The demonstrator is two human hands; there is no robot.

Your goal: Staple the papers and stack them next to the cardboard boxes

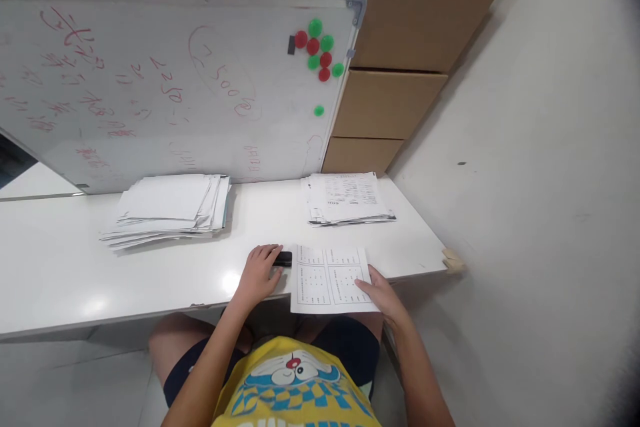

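Right hand (383,297) on the printed sheet (329,283), left hand (259,273) at the black object (285,259)!
Right grip pinches the page's side, thumb on top, page spanning the front edge of the desk (265,213); left fingers meet the black object, though I can't tell if that grip is clenched, with paper stacks (165,199) farther back.

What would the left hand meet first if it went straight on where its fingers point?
Most likely the black object, right at the fingers of the left hand; they may already touch it. The printed sheet appears just beyond, though depth is unclear.
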